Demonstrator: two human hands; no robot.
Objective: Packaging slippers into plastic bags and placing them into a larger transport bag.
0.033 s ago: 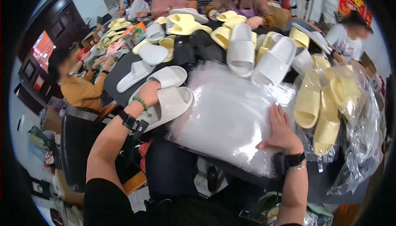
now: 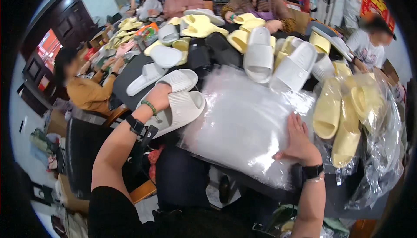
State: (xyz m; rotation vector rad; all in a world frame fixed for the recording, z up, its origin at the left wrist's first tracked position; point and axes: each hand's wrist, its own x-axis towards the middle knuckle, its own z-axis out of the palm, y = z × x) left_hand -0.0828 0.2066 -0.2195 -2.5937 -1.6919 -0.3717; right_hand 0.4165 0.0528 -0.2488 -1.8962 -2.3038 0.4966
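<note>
My left hand is closed on a pair of white slippers at the table's near left edge. Its fingertips are hidden behind the slippers. Flat on the right part of a stack of clear plastic bags lies my right hand, fingers stretched out and holding nothing. The bags overhang the table's front edge slightly. Just right of that hand, yellow slippers lie in clear bags. One white slipper rests beyond my left hand.
White slippers, yellow slippers and black slippers crowd the dark table. Several people sit around it. A black chair stands at my left. Loose plastic wrap hangs over the right edge.
The view has shifted very slightly, so everything sits a little further right. Both hands keep their places on the slippers and the bags.
</note>
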